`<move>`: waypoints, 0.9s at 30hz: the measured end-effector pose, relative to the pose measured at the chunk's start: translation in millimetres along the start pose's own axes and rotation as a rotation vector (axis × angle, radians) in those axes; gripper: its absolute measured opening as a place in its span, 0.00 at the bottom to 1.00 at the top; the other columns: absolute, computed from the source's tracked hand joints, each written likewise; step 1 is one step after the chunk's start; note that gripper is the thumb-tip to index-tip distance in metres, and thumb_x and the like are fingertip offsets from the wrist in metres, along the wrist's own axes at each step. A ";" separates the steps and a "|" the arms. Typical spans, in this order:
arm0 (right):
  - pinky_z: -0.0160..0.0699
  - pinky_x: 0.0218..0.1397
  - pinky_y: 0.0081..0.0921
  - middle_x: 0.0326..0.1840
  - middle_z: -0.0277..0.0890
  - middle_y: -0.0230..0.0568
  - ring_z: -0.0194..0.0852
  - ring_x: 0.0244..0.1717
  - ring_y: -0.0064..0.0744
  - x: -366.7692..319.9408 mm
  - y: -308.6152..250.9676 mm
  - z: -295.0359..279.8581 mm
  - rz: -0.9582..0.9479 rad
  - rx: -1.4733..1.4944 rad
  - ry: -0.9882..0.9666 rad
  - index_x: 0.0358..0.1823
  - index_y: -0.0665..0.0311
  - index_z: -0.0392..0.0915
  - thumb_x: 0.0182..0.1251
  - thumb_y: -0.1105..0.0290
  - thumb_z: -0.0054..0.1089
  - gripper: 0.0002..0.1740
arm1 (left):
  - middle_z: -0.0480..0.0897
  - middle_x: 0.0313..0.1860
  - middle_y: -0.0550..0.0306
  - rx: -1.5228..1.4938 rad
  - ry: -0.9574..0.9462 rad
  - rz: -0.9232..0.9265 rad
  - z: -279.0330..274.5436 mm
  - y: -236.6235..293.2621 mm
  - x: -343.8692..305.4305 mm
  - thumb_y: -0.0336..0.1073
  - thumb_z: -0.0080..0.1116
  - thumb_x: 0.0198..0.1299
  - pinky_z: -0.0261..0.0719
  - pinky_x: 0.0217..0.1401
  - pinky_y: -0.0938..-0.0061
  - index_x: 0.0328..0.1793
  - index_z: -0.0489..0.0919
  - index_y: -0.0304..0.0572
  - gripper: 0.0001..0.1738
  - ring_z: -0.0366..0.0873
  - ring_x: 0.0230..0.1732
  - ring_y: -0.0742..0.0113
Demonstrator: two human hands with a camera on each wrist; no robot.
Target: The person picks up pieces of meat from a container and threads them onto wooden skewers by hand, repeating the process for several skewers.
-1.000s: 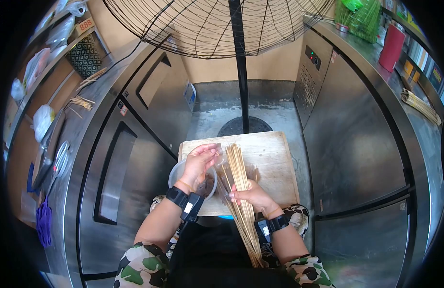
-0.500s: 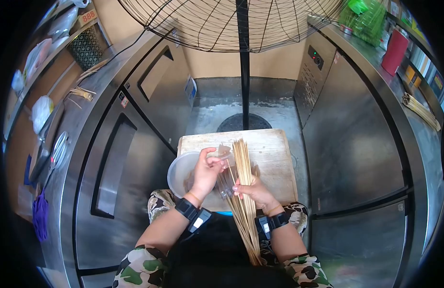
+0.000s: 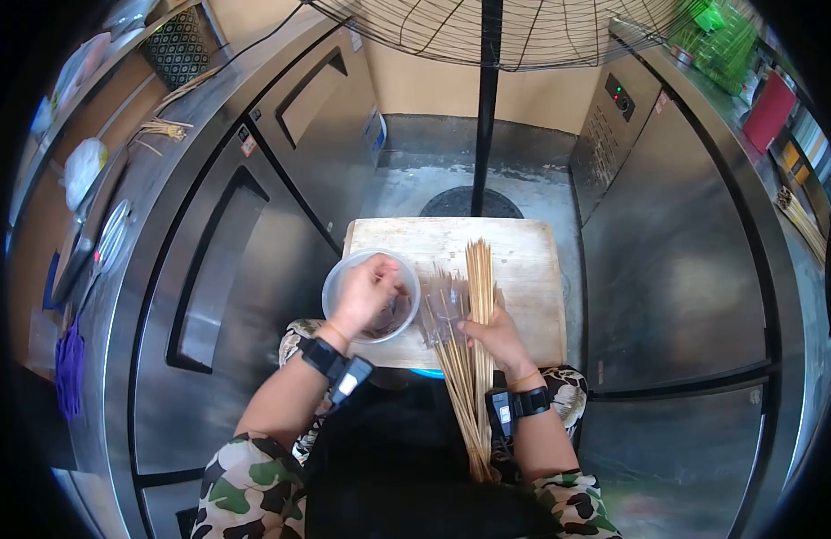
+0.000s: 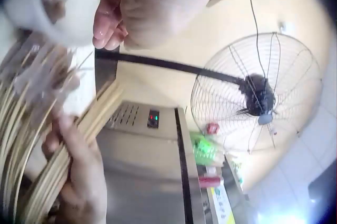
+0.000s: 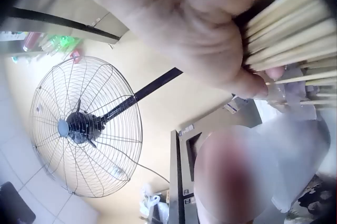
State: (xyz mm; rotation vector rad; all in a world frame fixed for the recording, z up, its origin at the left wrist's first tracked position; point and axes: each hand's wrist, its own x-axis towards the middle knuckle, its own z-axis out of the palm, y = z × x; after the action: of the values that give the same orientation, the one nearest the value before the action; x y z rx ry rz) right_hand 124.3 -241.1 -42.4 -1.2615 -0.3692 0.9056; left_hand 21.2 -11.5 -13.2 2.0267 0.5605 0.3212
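My left hand [image 3: 368, 292] has dropped into the bowl [image 3: 336, 274], fingers curled down among the dark pieces. I cannot tell whether they pinch one. A moment ago it was up by the bamboo skewers [image 3: 479, 269]. My right hand [image 3: 498, 337] still grips the skewers, fanned over the wooden tabletop [image 3: 528, 269] just right of the bowl.

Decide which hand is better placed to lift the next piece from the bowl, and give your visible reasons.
Left. The left hand is inside the plastic bowl, fingers down among the reddish pieces. The right hand is occupied, gripping the bamboo skewers on the wooden board.
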 end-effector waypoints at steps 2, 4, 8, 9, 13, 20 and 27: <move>0.69 0.26 0.18 0.26 0.71 0.30 0.70 0.24 0.19 1.5 1.5 -2.0 0.044 0.001 -0.023 0.33 0.64 0.72 0.56 0.76 0.61 0.07 | 0.83 0.38 0.48 0.591 -0.031 -0.033 -21.8 -12.6 2.2 0.35 0.58 0.55 0.79 0.43 0.68 0.42 0.79 0.40 0.11 0.82 0.36 0.55; 0.70 0.28 0.18 0.25 0.71 0.30 0.70 0.24 0.20 2.4 -0.7 -1.0 0.072 0.065 -0.049 0.34 0.65 0.72 0.57 0.76 0.58 0.05 | 0.82 0.39 0.46 0.749 -0.144 -0.079 -21.8 -25.3 -5.6 0.38 0.60 0.53 0.77 0.46 0.65 0.43 0.80 0.41 0.13 0.80 0.40 0.50; 0.71 0.29 0.18 0.27 0.74 0.31 0.71 0.26 0.19 4.9 1.3 -3.1 0.139 0.191 -0.056 0.38 0.65 0.75 0.58 0.75 0.57 0.07 | 0.82 0.41 0.46 0.913 -0.231 -0.038 -11.4 -48.3 -3.1 0.41 0.65 0.48 0.76 0.49 0.61 0.43 0.81 0.43 0.17 0.79 0.44 0.50; 0.71 0.29 0.18 0.28 0.75 0.30 0.71 0.26 0.19 4.7 1.0 -3.7 0.142 0.161 -0.030 0.38 0.65 0.75 0.57 0.75 0.57 0.07 | 0.82 0.38 0.46 0.942 -0.209 0.021 -9.7 -48.0 -3.8 0.41 0.66 0.47 0.76 0.47 0.61 0.42 0.81 0.43 0.17 0.80 0.43 0.50; 0.72 0.30 0.17 0.30 0.75 0.30 0.72 0.27 0.19 6.7 0.4 -3.8 0.133 0.088 0.007 0.39 0.66 0.75 0.56 0.76 0.56 0.09 | 0.82 0.29 0.50 0.806 -0.282 -0.059 -10.4 -41.8 1.3 0.42 0.68 0.46 0.77 0.40 0.64 0.42 0.80 0.41 0.18 0.80 0.35 0.52; 0.73 0.34 0.18 0.29 0.75 0.29 0.72 0.28 0.19 6.4 -4.3 0.5 0.072 0.124 -0.031 0.41 0.64 0.75 0.55 0.79 0.58 0.11 | 0.76 0.23 0.68 -0.170 -0.368 -0.380 -27.1 -31.5 -3.1 0.43 0.63 0.57 0.71 0.30 0.84 0.30 0.77 0.44 0.12 0.72 0.27 0.81; 0.74 0.30 0.17 0.30 0.75 0.28 0.72 0.27 0.18 5.0 -10.4 1.2 0.110 0.139 -0.049 0.40 0.62 0.75 0.55 0.78 0.63 0.11 | 0.77 0.28 0.69 -0.468 -0.303 -0.496 -50.3 10.4 -19.1 0.44 0.58 0.62 0.71 0.35 0.87 0.34 0.79 0.47 0.11 0.71 0.29 0.82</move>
State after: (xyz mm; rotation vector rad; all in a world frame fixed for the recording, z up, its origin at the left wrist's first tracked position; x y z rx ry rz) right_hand 130.5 -236.9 -33.6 -1.1421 -0.2722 1.0394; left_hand -14.9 12.0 20.8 1.3943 0.6974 -0.1448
